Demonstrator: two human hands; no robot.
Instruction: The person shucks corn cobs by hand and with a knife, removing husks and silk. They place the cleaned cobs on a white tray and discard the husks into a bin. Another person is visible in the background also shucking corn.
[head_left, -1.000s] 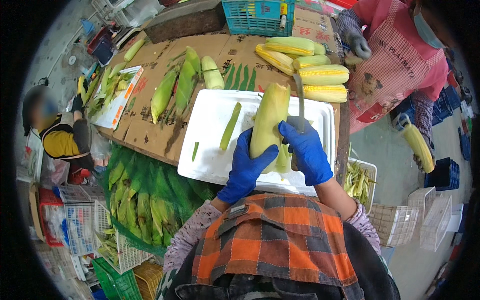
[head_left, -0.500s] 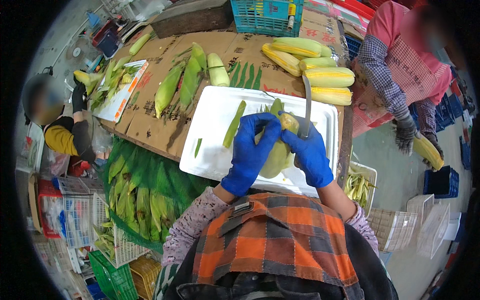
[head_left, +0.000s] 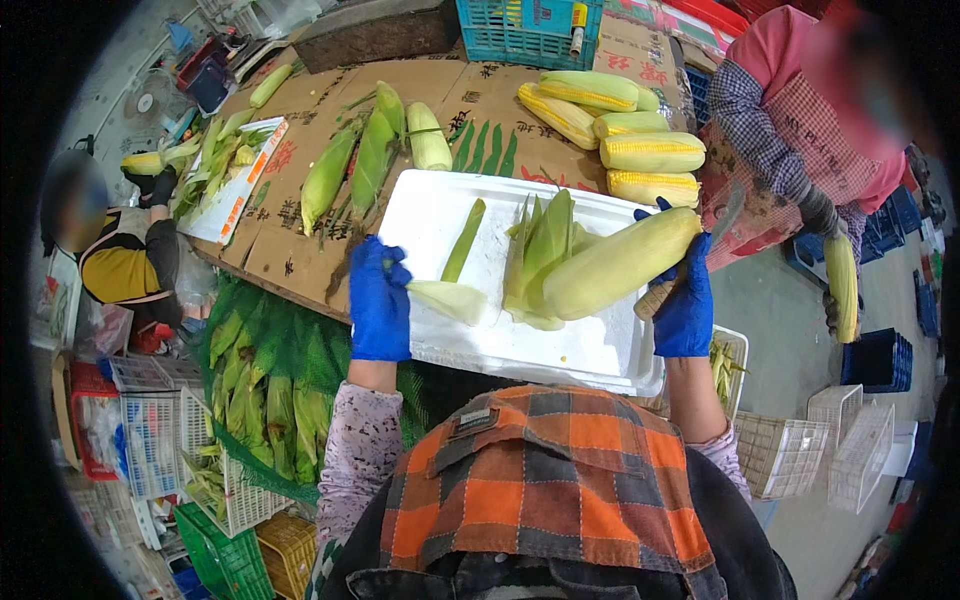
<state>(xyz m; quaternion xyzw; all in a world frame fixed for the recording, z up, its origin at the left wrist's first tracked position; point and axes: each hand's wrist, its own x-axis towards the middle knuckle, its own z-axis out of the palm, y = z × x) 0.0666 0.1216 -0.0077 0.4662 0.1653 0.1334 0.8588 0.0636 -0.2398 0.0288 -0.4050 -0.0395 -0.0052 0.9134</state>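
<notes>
From afar I see a cardboard-covered table [head_left: 320, 110], a white tray [head_left: 425, 225] at its near side, and a large pale green ear of corn [head_left: 620, 266] slanting over the tray's right half, with green husk leaves [head_left: 540, 255] lying by the ear's near left end. On the right, I make out the blue-gloved right hand [head_left: 685, 315] gripping the ear's far end together with a knife [head_left: 655, 299], blade pointing far right; on the left, the blue-gloved left hand [head_left: 380, 310] is closed on one end of a pale husk strip [head_left: 455, 301] above the tray.

Two hands [head_left: 380, 305], one held corncob [head_left: 622, 264], one knife [head_left: 656, 298], one tray [head_left: 432, 343]
</notes>
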